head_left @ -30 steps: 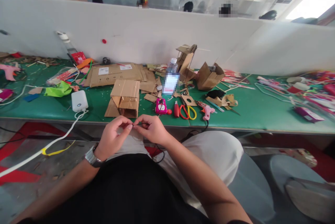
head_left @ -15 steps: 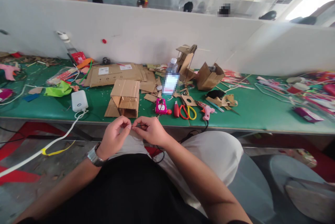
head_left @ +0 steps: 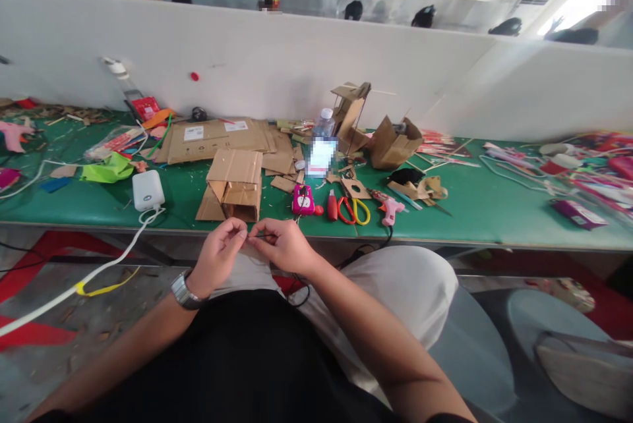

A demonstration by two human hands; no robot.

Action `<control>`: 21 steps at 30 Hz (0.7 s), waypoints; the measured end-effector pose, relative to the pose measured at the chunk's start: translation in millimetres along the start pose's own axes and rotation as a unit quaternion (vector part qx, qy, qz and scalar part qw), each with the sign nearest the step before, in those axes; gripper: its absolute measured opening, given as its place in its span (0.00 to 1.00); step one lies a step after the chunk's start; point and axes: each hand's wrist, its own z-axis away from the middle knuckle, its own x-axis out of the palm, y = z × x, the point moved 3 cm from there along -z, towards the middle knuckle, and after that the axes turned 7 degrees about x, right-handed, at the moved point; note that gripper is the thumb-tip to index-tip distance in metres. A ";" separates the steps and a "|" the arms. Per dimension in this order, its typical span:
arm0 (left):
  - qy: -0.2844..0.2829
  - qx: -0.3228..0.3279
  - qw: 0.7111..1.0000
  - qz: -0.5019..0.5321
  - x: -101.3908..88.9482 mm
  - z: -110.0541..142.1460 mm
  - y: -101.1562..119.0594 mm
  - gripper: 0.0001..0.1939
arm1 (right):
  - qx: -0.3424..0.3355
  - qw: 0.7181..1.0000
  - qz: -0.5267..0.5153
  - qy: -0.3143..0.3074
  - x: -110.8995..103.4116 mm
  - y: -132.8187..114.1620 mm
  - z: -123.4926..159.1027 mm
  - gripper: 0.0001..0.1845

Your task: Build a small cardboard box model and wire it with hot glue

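Just off the table's front edge, above my lap, my two hands are almost fingertip to fingertip. My right hand point(head_left: 287, 246) is closed in a pinch on a thin black wire point(head_left: 268, 236), which shows across its fingers. My left hand point(head_left: 220, 255), with a metal watch at the wrist, is also pinched at the wire's end; what lies between its fingertips is too small to make out. Black cord point(head_left: 302, 301) loops below my right hand near my legs. Right behind the hands stands an open-fronted cardboard box point(head_left: 236, 169).
On the green table point(head_left: 168, 205) lie a pink pouch-like item point(head_left: 303, 200), a red-handled tool point(head_left: 332, 205), scissors point(head_left: 362, 212) and a pink glue gun point(head_left: 390, 211). A lit phone point(head_left: 321, 156) leans before a bottle point(head_left: 325, 121). Left is a white device point(head_left: 148, 190) with a cable.
My hands stay pinched together at nearly the same spot. The fingertips have drawn slightly apart, and my left wrist has turned and shifted a little to the right.
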 end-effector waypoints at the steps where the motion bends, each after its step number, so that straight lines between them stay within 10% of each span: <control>1: 0.001 -0.003 1.000 0.002 0.3 -0.1 -0.8 0.12 | -0.001 1.000 0.000 0.000 0.1 -0.1 -0.2 0.14; 21: 0.053 -0.075 0.972 0.214 -11.6 -3.4 -19.5 0.21 | 0.007 0.999 -0.043 0.016 -3.7 1.5 -0.7 0.19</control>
